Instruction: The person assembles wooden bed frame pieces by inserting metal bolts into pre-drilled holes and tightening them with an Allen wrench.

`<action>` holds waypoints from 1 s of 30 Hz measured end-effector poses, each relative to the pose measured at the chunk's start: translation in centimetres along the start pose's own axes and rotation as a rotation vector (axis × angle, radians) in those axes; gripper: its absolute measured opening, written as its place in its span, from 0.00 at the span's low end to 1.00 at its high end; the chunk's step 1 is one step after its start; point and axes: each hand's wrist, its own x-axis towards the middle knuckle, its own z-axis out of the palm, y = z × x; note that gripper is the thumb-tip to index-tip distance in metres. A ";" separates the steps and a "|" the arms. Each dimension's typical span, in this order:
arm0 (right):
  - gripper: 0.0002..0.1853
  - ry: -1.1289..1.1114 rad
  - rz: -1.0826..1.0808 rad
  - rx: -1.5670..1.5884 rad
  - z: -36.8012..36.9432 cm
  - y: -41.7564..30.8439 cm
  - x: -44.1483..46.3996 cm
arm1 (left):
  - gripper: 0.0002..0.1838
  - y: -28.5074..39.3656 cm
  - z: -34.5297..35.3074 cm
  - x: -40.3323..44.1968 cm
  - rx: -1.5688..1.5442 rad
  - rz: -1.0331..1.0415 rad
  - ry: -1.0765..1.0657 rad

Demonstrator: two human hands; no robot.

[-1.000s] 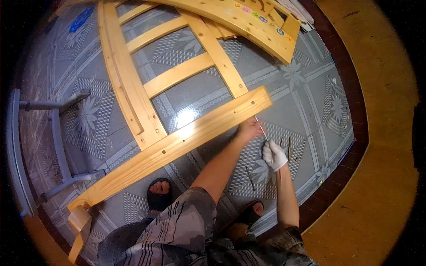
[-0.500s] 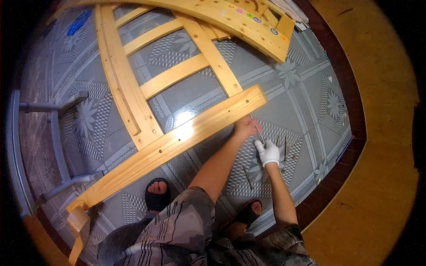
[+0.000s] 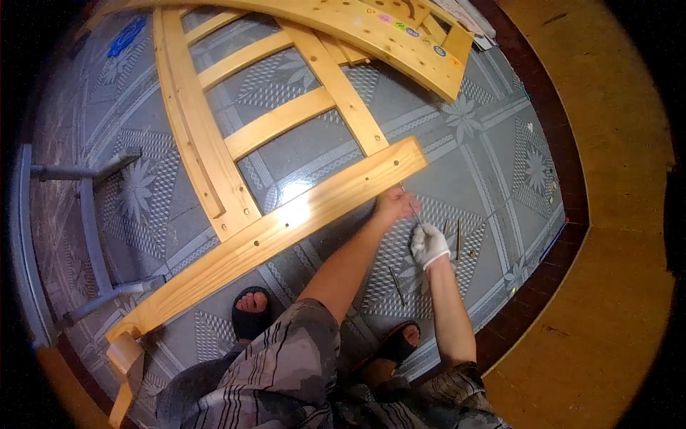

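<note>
A long pale wooden beam (image 3: 321, 191) lies across the end of a ladder-like wooden frame (image 3: 279, 121). My bare left hand (image 3: 394, 206) is just below the beam's right end, its fingers closed around the thin metal shaft of a screwdriver (image 3: 411, 209). The shaft's tip points at the beam's near side; whether it meets a screw there is hidden. In a white glove, my right hand (image 3: 430, 247) is closed around the screwdriver's handle end, mostly covered by the fingers. Long metal rods or bolts (image 3: 459, 239) lie on the floor beside the glove, with another rod (image 3: 397, 286) nearer my feet.
A curved wooden panel with stickers (image 3: 400, 36) rests over the frame's far end. Grey metal legs (image 3: 96, 229) stand at left. A blue object (image 3: 128, 36) lies at upper left. My sandalled feet (image 3: 251, 311) are below the beam. Brown boarding (image 3: 607, 214) borders the patterned floor.
My gloved right hand has turned around the handle, its fingers now curled with the back of the hand rolled over. The left hand and beam stay nearly in place.
</note>
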 end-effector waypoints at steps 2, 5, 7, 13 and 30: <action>0.06 0.102 -0.362 -0.388 0.8 0.3 -1.1 | 0.09 0.2 0.0 0.0 0.013 -0.043 0.013; 0.05 0.345 -1.402 -1.294 1.4 1.1 -2.3 | 0.10 -0.8 -0.5 0.7 0.071 0.018 -0.002; 0.04 0.322 -1.436 -1.422 0.0 1.2 -1.7 | 0.10 -0.4 0.1 0.3 0.085 0.016 0.006; 0.22 0.243 -0.499 -0.618 0.8 0.3 -2.9 | 0.09 -0.6 -0.1 0.1 0.017 0.029 0.001; 0.09 0.045 -0.813 -1.139 -0.6 1.1 -1.4 | 0.10 -0.4 -0.1 0.1 0.041 0.010 0.018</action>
